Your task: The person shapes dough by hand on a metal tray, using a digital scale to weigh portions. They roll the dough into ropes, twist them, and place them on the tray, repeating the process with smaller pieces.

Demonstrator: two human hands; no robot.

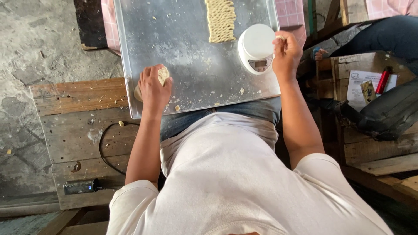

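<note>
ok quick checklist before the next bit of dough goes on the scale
1. Left hand gripping dough lump: ok.
2. Right hand pinching a small dough piece beside the scale: ok.
3. Scale platform free of dough: ok.
4. Scale display readable: cannot tell, too small.
5. Dough strips lying apart from the scale: ok.
6. Metal tray free of crumbs: not ok, bits scattered.

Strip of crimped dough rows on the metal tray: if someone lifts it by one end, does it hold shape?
Probably not. The dough strip looks soft and made of thin wavy strands, so it would likely sag or pull apart. Crumbs scattered over the tray suggest it sheds bits easily. It seems light; on smooth metal it should slide when pushed.
</note>
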